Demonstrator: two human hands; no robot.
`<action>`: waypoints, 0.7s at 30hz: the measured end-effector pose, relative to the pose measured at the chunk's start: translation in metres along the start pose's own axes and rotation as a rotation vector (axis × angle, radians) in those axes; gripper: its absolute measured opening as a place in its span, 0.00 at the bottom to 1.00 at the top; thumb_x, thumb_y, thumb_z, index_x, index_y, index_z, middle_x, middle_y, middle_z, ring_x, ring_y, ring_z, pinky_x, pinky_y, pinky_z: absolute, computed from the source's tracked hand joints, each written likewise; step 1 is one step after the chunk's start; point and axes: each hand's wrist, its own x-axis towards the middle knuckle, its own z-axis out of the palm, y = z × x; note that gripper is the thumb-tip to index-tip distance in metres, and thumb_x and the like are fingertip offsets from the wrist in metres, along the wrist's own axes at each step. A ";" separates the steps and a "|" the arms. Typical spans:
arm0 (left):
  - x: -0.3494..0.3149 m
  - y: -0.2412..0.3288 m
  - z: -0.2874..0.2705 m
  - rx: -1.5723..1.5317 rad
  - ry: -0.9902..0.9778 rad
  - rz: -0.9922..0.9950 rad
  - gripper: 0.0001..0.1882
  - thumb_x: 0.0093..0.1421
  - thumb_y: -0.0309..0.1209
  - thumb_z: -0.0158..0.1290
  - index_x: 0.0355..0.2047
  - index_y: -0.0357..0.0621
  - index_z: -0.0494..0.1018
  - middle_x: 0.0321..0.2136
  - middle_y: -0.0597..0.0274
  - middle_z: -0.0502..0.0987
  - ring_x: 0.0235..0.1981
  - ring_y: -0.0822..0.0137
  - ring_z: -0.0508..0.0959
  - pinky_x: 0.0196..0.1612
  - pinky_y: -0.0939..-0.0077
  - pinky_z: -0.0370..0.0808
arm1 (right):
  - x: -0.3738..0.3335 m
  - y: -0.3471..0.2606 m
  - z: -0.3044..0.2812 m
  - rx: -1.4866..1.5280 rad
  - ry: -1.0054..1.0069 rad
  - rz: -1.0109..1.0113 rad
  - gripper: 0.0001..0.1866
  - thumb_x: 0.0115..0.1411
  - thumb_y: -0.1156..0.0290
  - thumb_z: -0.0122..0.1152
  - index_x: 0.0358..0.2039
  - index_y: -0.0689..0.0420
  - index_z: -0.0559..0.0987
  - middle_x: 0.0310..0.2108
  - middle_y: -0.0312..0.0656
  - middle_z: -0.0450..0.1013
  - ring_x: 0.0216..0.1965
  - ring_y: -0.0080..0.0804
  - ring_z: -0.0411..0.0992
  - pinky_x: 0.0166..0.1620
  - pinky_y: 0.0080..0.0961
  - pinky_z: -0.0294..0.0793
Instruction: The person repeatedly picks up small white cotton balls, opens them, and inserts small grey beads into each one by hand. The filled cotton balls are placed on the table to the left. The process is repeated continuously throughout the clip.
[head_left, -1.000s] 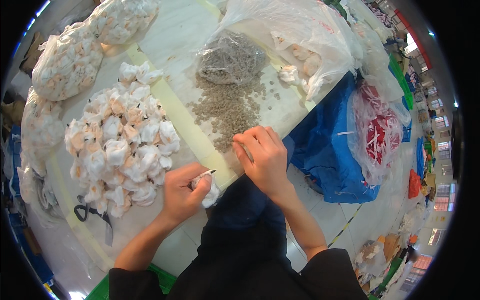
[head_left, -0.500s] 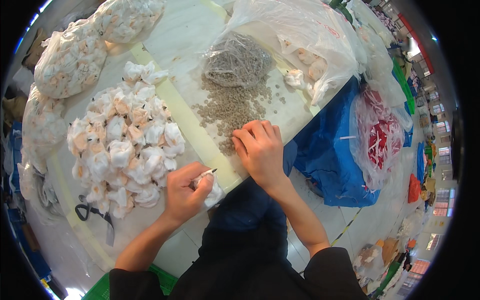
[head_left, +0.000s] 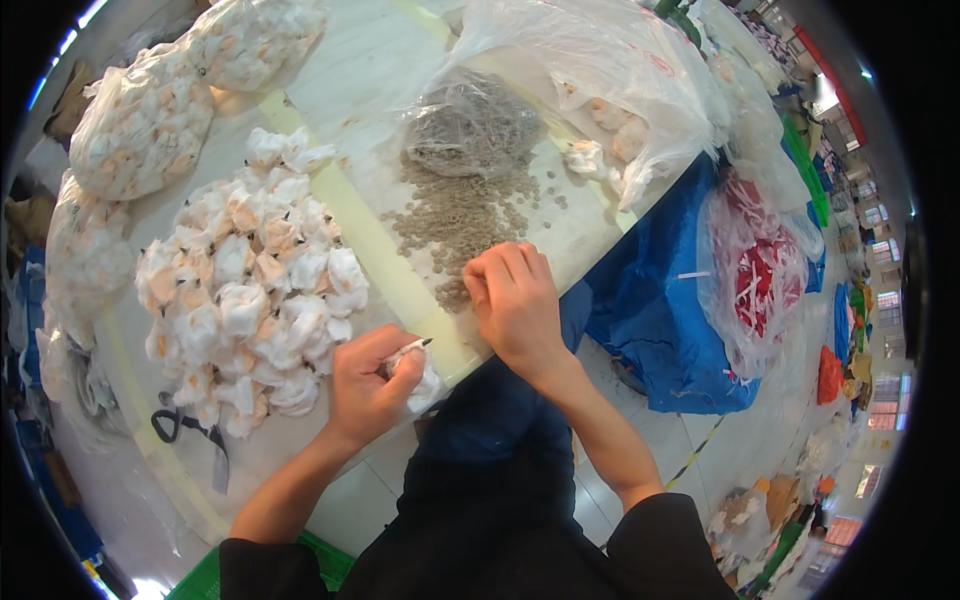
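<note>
The left hand [head_left: 372, 378] grips a white flower-like piece [head_left: 428, 386] at the near edge of the counter [head_left: 350, 105]; soft, crumpled, dark pointed tip directed right; fingers hide part of it. The right hand [head_left: 518, 310], fingers drawn close together, is at the near end of loose grey-brown rings [head_left: 455, 215]; whether it pinches one, cannot tell. Beyond: a clear bag of rings [head_left: 470, 125]. Left: a heap of similar pieces [head_left: 255, 290], black-handled scissors [head_left: 187, 421] nearer.

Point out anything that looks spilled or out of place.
Small grey-brown pieces lie loose on the table in front of a clear bag, a few scattered to the right, so they look spilled. Possibly deliberate: the right hand is at their near edge.
</note>
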 end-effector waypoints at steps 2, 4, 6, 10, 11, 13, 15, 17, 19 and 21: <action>0.004 0.002 -0.002 0.004 -0.002 0.002 0.07 0.61 0.27 0.57 0.31 0.32 0.79 0.21 0.60 0.74 0.22 0.73 0.71 0.26 0.75 0.67 | -0.001 -0.014 -0.008 0.341 -0.043 0.119 0.06 0.63 0.74 0.66 0.38 0.58 0.78 0.34 0.39 0.74 0.37 0.35 0.72 0.42 0.30 0.71; 0.002 0.002 -0.002 0.001 -0.006 -0.002 0.07 0.60 0.26 0.57 0.31 0.32 0.79 0.21 0.60 0.74 0.22 0.72 0.71 0.26 0.74 0.67 | -0.011 -0.034 -0.019 0.803 -0.166 0.372 0.05 0.68 0.73 0.63 0.39 0.60 0.78 0.34 0.38 0.75 0.35 0.28 0.73 0.40 0.26 0.72; 0.002 -0.001 -0.003 0.003 -0.009 0.012 0.07 0.59 0.26 0.57 0.31 0.32 0.79 0.21 0.59 0.74 0.22 0.71 0.71 0.26 0.73 0.66 | -0.021 -0.041 -0.016 1.068 -0.254 0.510 0.07 0.73 0.71 0.59 0.42 0.62 0.77 0.33 0.34 0.75 0.33 0.18 0.70 0.38 0.19 0.71; 0.002 0.003 -0.002 0.005 -0.020 0.034 0.07 0.58 0.26 0.56 0.30 0.33 0.79 0.21 0.59 0.74 0.22 0.71 0.71 0.25 0.72 0.66 | -0.022 -0.049 -0.013 1.184 -0.309 0.605 0.07 0.73 0.71 0.60 0.42 0.62 0.77 0.35 0.33 0.75 0.34 0.16 0.70 0.40 0.17 0.71; 0.002 0.002 -0.002 0.007 -0.017 0.045 0.07 0.58 0.26 0.56 0.30 0.33 0.79 0.21 0.59 0.74 0.22 0.71 0.71 0.26 0.72 0.66 | -0.022 -0.050 -0.012 1.161 -0.314 0.611 0.07 0.73 0.71 0.60 0.42 0.62 0.77 0.34 0.32 0.75 0.34 0.16 0.70 0.40 0.17 0.71; 0.002 0.000 -0.002 0.007 -0.014 0.052 0.07 0.58 0.26 0.57 0.30 0.33 0.79 0.21 0.59 0.74 0.22 0.71 0.72 0.26 0.72 0.67 | -0.023 -0.051 -0.009 1.030 -0.280 0.548 0.07 0.72 0.71 0.62 0.42 0.62 0.77 0.35 0.33 0.76 0.36 0.16 0.72 0.41 0.17 0.72; 0.002 -0.001 -0.002 0.005 -0.011 0.041 0.07 0.58 0.26 0.57 0.30 0.33 0.79 0.21 0.59 0.75 0.22 0.70 0.72 0.26 0.72 0.67 | -0.023 -0.052 -0.010 0.905 -0.258 0.507 0.08 0.71 0.71 0.63 0.42 0.63 0.78 0.36 0.34 0.77 0.37 0.16 0.74 0.42 0.17 0.74; 0.002 0.000 0.000 0.046 -0.011 0.047 0.07 0.58 0.26 0.57 0.30 0.33 0.79 0.22 0.58 0.76 0.22 0.69 0.73 0.26 0.71 0.68 | -0.021 -0.054 -0.015 0.788 -0.250 0.489 0.08 0.70 0.71 0.64 0.42 0.63 0.78 0.37 0.35 0.79 0.38 0.17 0.75 0.43 0.18 0.75; 0.002 0.001 0.000 0.066 -0.014 0.024 0.07 0.58 0.26 0.57 0.30 0.33 0.79 0.22 0.57 0.76 0.22 0.68 0.74 0.27 0.71 0.69 | -0.022 -0.050 -0.016 0.841 -0.285 0.481 0.08 0.69 0.73 0.65 0.43 0.63 0.78 0.38 0.36 0.79 0.39 0.17 0.76 0.43 0.19 0.76; 0.002 0.003 0.000 0.063 -0.017 -0.032 0.07 0.58 0.27 0.57 0.30 0.33 0.79 0.23 0.56 0.77 0.22 0.67 0.75 0.27 0.71 0.70 | -0.024 -0.044 -0.016 0.901 -0.321 0.470 0.07 0.68 0.74 0.65 0.43 0.63 0.78 0.38 0.36 0.79 0.39 0.17 0.76 0.43 0.19 0.76</action>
